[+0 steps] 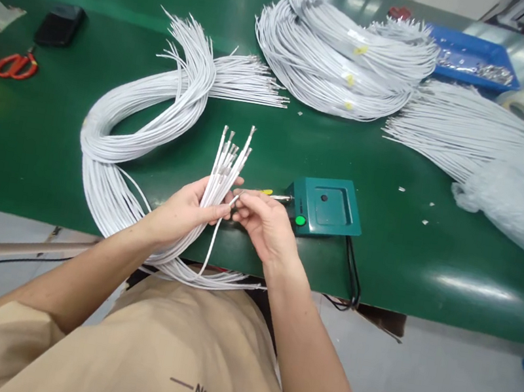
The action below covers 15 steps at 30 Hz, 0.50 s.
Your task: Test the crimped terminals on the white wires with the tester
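My left hand (189, 206) is closed around a bunch of white cables (217, 184), whose stripped metal ends point up and away from me. One single white cable (213, 241) bends apart from the bunch, and my right hand (263, 217) pinches its tip between thumb and fingers. Just beyond my right fingertips, a small teal machine (332, 207) with a green button sits on the table, a metal rod sticking out of its left side. The held cables run down over the table's front edge and join a looped bundle (128, 128) at the left.
Large coils of white cable (334, 55) lie at the back. A blue tray (477, 58) of small metal parts and a plastic-wrapped cable bundle (476, 130) are on the right. Orange-handled scissors (17, 64) and a black box-like object (60, 25) lie far left on the green table (411, 259).
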Each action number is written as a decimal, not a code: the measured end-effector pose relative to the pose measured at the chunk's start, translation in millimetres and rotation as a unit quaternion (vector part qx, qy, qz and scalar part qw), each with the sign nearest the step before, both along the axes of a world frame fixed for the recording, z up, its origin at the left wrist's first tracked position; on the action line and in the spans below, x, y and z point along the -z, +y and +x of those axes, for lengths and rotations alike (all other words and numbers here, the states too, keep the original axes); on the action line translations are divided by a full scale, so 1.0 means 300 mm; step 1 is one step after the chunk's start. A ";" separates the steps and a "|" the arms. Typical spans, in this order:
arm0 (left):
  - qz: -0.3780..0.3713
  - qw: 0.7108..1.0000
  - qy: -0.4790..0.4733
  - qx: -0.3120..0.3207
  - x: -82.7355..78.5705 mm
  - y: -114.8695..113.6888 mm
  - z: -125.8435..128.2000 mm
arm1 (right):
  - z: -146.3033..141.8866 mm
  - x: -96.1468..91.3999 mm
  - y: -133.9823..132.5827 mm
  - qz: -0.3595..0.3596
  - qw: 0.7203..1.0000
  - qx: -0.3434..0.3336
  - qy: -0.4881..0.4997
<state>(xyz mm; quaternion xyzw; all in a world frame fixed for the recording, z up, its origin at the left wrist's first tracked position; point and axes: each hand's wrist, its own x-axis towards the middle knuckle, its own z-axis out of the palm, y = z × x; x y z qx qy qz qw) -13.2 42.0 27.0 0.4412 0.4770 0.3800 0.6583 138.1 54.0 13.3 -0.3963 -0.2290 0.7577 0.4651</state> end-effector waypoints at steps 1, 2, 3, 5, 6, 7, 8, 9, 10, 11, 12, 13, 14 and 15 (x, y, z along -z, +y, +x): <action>-0.010 1.000 -0.003 0.010 0.000 0.002 -0.002 | 0.003 0.003 0.002 -0.019 0.999 -0.020 0.025; -0.018 1.000 -0.005 0.016 0.001 0.004 -0.003 | 0.006 0.005 0.002 -0.031 0.998 -0.037 0.035; -0.024 0.999 -0.007 0.021 0.002 0.005 -0.004 | 0.008 0.006 0.001 -0.035 0.998 -0.045 0.033; -0.032 0.999 -0.017 0.024 0.004 0.008 -0.006 | 0.006 0.005 -0.006 -0.017 0.999 -0.035 -0.010; -0.036 0.999 -0.026 0.023 0.005 0.009 -0.006 | 0.004 0.004 -0.012 0.011 0.998 -0.023 -0.052; -0.041 0.998 -0.036 0.021 0.006 0.010 -0.007 | 0.000 0.004 -0.019 0.054 0.992 -0.007 -0.114; -0.046 0.998 -0.046 0.019 0.006 0.012 -0.007 | -0.004 0.006 -0.025 0.111 0.975 0.011 -0.193; -0.053 0.997 -0.056 0.016 0.007 0.014 -0.008 | -0.007 0.009 -0.032 0.178 0.943 0.028 -0.282; -0.063 0.996 -0.066 0.014 0.007 0.015 -0.008 | -0.010 0.015 -0.038 0.248 0.894 0.040 -0.370; -0.074 0.994 -0.075 0.014 0.008 0.017 -0.009 | -0.011 0.021 -0.043 0.314 0.835 0.046 -0.450; -0.086 0.993 -0.082 0.015 0.008 0.020 -0.009 | -0.010 0.028 -0.046 0.370 0.771 0.048 -0.516; -0.097 0.991 -0.088 0.015 0.010 0.022 -0.009 | -0.007 0.034 -0.047 0.414 0.712 0.041 -0.566; -0.106 0.990 -0.092 0.016 0.012 0.024 -0.009 | -0.001 0.037 -0.045 0.445 0.661 0.027 -0.604; -0.112 0.989 -0.093 0.014 0.016 0.027 -0.008 | 0.008 0.037 -0.040 0.465 0.618 0.007 -0.634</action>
